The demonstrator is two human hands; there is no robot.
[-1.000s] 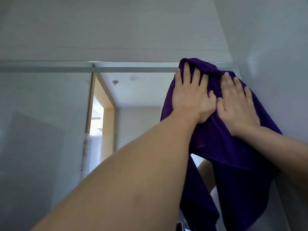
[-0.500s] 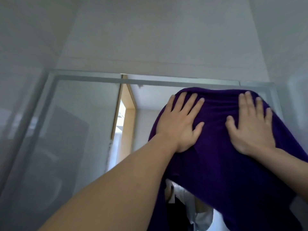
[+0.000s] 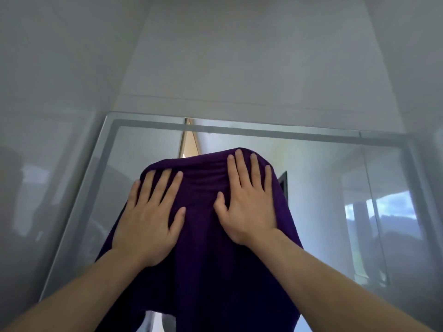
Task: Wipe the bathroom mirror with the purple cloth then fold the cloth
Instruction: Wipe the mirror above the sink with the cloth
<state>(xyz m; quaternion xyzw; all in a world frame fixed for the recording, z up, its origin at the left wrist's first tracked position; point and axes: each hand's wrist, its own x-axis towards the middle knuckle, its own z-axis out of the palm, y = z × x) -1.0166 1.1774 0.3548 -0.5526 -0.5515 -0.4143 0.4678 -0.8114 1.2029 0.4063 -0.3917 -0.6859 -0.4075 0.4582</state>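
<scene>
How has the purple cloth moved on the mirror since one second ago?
Yes: the purple cloth has slid left from the mirror's upper right corner toward its middle.

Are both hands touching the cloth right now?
Touching. The head view shows the left hand and right hand pressed flat, fingers spread, on the purple cloth against the mirror.

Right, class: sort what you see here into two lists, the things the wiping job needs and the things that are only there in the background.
Part of the job:
purple cloth
mirror
left hand, pressing flat on the cloth
right hand, pressing flat on the cloth

Just there:
wall above the mirror
door frame reflected in the glass
window reflected at the right
</scene>
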